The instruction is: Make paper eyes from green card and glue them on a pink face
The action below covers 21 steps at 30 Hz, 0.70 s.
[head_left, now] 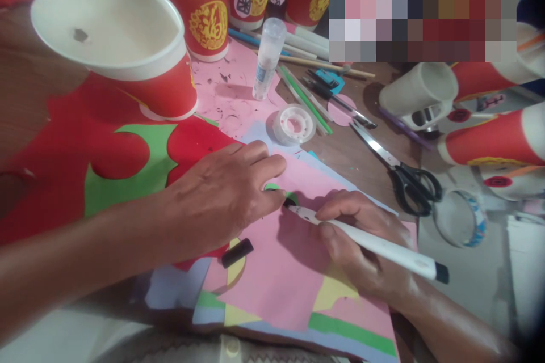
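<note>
In my right hand point(361, 238) is a white marker pen point(374, 243), pinched between thumb and fingers. Its dark tip touches a small green paper piece point(272, 186), which bears a black patch. My left hand point(238, 187) has its fingers bent and its thumb and fingertips pressed on that piece, partly hiding it. Beneath both hands lies a pink paper sheet point(272, 295) over other coloured sheets. A black marker cap point(237, 253) rests on the paper below my left hand.
Red and white paper cups point(170, 93) stand at the back left. A glue stick point(268, 59) stands upright near a tape roll point(293, 126). Black-handled scissors point(411, 184) and another tape roll point(460, 218) lie to the right. Red paper point(55, 176) and a green cut-out sheet point(157, 147) spread left.
</note>
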Motion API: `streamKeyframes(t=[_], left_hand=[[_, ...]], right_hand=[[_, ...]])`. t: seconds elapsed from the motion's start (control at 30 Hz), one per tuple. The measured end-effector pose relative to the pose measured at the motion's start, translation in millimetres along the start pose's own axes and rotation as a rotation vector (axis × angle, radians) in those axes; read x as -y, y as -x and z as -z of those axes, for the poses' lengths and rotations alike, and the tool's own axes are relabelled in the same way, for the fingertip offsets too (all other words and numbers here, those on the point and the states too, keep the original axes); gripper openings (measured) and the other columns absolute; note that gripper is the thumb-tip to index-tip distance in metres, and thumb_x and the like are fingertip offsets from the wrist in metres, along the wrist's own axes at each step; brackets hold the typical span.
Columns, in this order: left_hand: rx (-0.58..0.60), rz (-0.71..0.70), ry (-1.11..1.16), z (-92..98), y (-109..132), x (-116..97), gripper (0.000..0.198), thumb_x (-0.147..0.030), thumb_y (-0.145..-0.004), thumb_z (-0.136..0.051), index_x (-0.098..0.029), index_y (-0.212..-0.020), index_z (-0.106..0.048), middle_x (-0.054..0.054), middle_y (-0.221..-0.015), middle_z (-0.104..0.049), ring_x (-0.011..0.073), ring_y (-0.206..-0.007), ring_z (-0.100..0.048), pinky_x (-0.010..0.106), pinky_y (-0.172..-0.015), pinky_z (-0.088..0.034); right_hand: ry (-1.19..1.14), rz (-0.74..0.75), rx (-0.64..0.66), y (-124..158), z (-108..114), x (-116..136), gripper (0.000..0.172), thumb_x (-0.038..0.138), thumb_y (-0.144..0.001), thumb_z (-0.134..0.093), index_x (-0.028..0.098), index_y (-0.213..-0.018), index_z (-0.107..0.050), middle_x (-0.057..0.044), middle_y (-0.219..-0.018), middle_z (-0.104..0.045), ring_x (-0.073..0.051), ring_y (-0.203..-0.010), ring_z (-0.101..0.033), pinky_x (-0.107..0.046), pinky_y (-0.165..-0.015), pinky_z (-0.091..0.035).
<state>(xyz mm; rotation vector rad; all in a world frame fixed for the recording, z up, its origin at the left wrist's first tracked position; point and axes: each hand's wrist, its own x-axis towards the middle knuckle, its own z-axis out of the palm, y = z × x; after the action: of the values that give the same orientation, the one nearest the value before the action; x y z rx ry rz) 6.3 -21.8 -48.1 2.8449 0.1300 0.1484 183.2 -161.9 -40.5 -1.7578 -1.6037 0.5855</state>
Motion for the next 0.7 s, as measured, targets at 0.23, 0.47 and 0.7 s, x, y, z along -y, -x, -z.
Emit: streamKeyframes(t=[0.23, 0.47, 0.7], left_hand=[[-0.007, -0.004, 0.004, -0.9, 0.1, 0.3, 0.026, -0.010, -0.090, -0.045, -0.019, -0.093, -0.069, 0.010, -0.100, -0.057, 0.0233, -0.090, -0.050, 0.036, -0.072, -0.046], [-0.016, -0.010, 0.003, -1.5, 0.7, 1.2, 0.029, -0.009, -0.090, -0.042, -0.018, -0.095, -0.069, 0.011, -0.101, -0.058, 0.0246, -0.088, -0.051, 0.038, -0.070, -0.047], [-0.003, -0.006, -0.011, -0.8, 0.3, 0.8, 0.027, -0.011, -0.091, -0.044, -0.020, -0.097, -0.069, 0.011, -0.104, -0.057, 0.0249, -0.090, -0.052, 0.037, -0.070, -0.046]], right_hand=[[0.004, 0.024, 0.012, 1.8, 3.1, -1.2, 0.011, 0.018, -0.081, -0.055, 0.029, -0.085, -0.054, 0.002, -0.068, -0.064, -0.016, -0.054, -0.063, -0.027, -0.048, -0.050], [0.012, 0.025, 0.008, -1.9, 1.2, 1.8, 0.009, 0.019, -0.078, -0.055, 0.027, -0.082, -0.056, 0.001, -0.066, -0.065, -0.016, -0.055, -0.063, -0.028, -0.049, -0.048], [0.024, 0.045, 0.004, -0.9, 3.4, 1.9, 0.010, 0.017, -0.078, -0.054, 0.028, -0.080, -0.054, 0.003, -0.062, -0.063, -0.016, -0.053, -0.060, -0.027, -0.048, -0.047]])
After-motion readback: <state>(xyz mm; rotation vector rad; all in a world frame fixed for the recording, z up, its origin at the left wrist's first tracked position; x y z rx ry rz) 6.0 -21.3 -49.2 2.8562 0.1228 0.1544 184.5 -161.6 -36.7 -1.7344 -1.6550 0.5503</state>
